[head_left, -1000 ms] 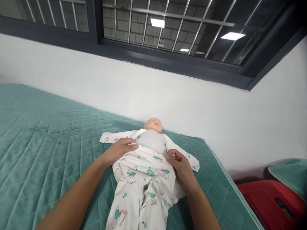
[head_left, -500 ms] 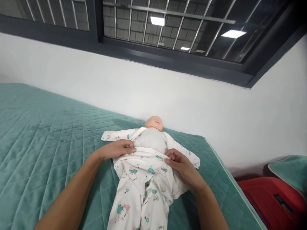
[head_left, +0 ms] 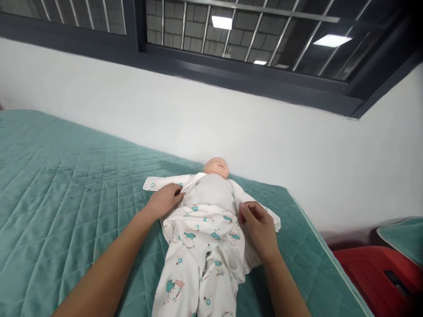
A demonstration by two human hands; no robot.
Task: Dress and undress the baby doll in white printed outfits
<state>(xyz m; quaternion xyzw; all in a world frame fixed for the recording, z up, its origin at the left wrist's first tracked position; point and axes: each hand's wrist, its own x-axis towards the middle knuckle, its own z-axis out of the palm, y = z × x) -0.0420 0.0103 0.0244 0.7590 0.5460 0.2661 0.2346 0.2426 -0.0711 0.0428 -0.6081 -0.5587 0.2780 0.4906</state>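
Note:
A baby doll (head_left: 217,167) lies on its back with its head toward the wall. It wears a white printed baby shirt (head_left: 247,196), spread apart at the front so that the pale cloth torso (head_left: 209,191) shows. White baby trousers (head_left: 194,240) with cartoon animals and teal dots cover it from the belly down. My left hand (head_left: 164,201) is closed at the shirt's edge beside the torso, its fingertips partly hidden by the cloth. On the other side, my right hand (head_left: 260,226) pinches the shirt's edge between thumb and bent fingers, just above the trousers' waistband.
A green quilted cover (head_left: 82,185) lies under the doll, its edge running down on the right. Behind stands a white wall (head_left: 158,114) below a dark-framed barred window (head_left: 238,83). A red object (head_left: 373,273) and more green fabric (head_left: 405,237) are at the lower right.
Both hands have let go of the trousers' waistband and moved outward and up to the shirt's sides. The view has shifted slightly; the doll lies as before.

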